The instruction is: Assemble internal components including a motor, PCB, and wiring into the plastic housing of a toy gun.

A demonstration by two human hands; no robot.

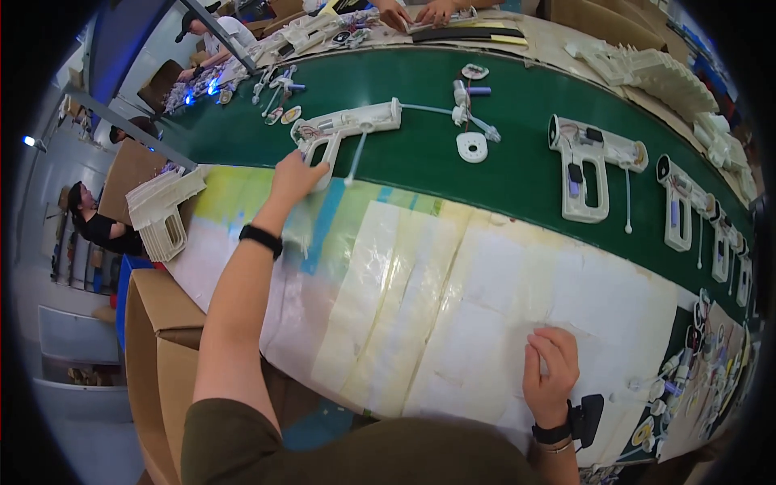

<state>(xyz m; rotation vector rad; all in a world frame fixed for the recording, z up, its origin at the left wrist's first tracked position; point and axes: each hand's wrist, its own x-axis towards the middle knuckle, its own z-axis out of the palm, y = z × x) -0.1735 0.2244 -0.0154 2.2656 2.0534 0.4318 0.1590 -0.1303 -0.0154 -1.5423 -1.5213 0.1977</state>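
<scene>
My left hand (297,174) reaches out to the near edge of the green belt, its fingers closed round the grip of a white plastic toy gun shell (356,121). The shell lies on the belt with its barrel to the right, and a thin translucent rod hangs from its underside. Some of the fingers are hidden behind the grip. My right hand (554,372) is over the white, taped tabletop at the right, fingers loosely bent and thumb apart, with nothing visible in it. To the right of the held shell, a small part with a purple piece (462,101) lies on the belt.
Several more gun shells with wires (594,166) lie along the green belt (517,182) to the right. Stacked white shells (166,210) stand at the left, above a cardboard box (166,323). Loose parts (679,380) crowd the right side. A co-worker's hands (420,14) are across the belt.
</scene>
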